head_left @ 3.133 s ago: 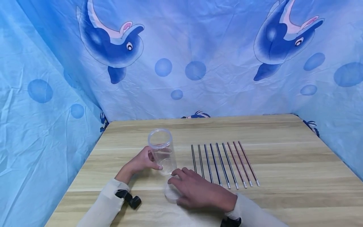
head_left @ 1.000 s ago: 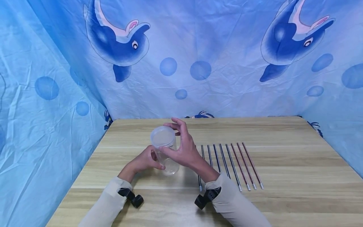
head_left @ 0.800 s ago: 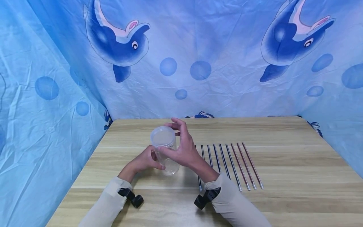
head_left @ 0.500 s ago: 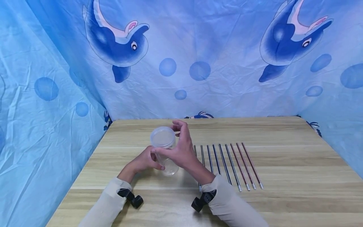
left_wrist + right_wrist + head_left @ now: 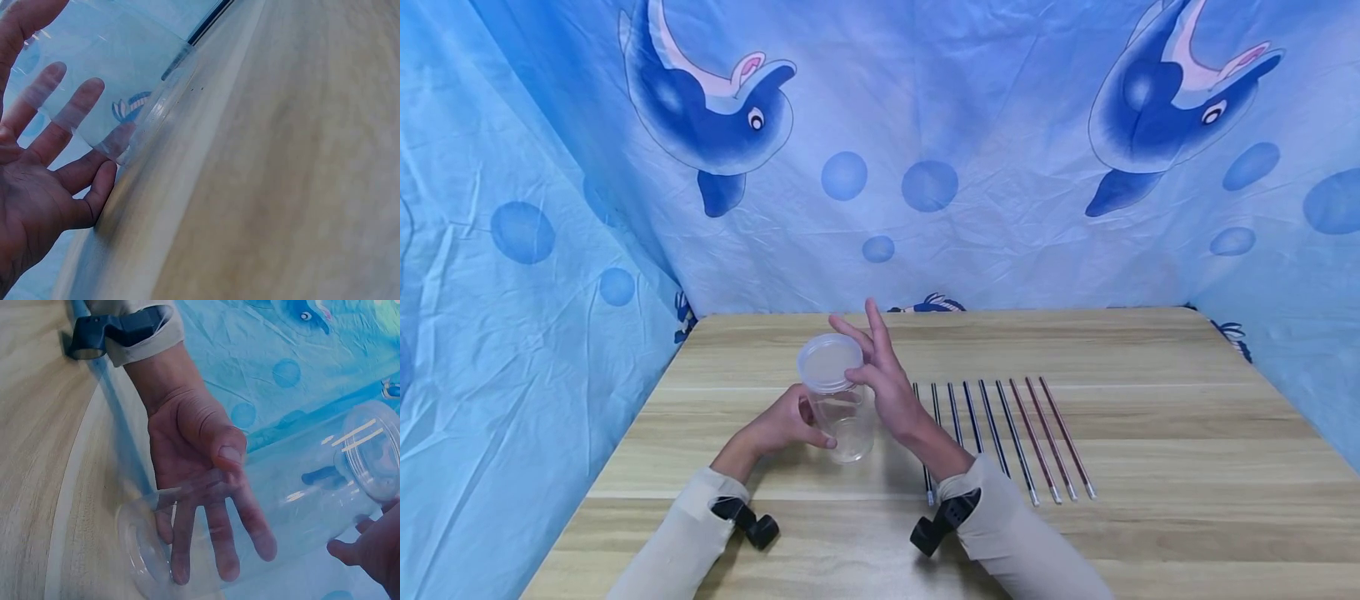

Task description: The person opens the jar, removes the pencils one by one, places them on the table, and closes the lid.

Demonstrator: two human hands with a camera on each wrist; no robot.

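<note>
A tall clear plastic jar (image 5: pixel 846 421) stands upright on the table with its round lid (image 5: pixel 831 362) on top. My left hand (image 5: pixel 778 425) holds the jar low on its left side, the thumb in front. In the right wrist view the left hand's fingers (image 5: pixel 222 540) show through the clear wall, spread behind it. My right hand (image 5: pixel 891 387) is at the lid's right side, fingers extended up and away and the thumb at the lid's near right edge. In the right wrist view part of the right hand (image 5: pixel 375 550) shows beside the lid end.
Several pencils (image 5: pixel 1019 442), dark ones and reddish ones with pale ends, lie in a row right of the jar. My right forearm covers part of the leftmost ones. A blue dolphin-print cloth (image 5: pixel 985 250) hangs behind the wooden table (image 5: pixel 1187 467).
The right hand brought the lid from the table onto the jar. Since half a second ago its fingers have straightened and its thumb has moved up to the lid's edge. The left hand stays put.
</note>
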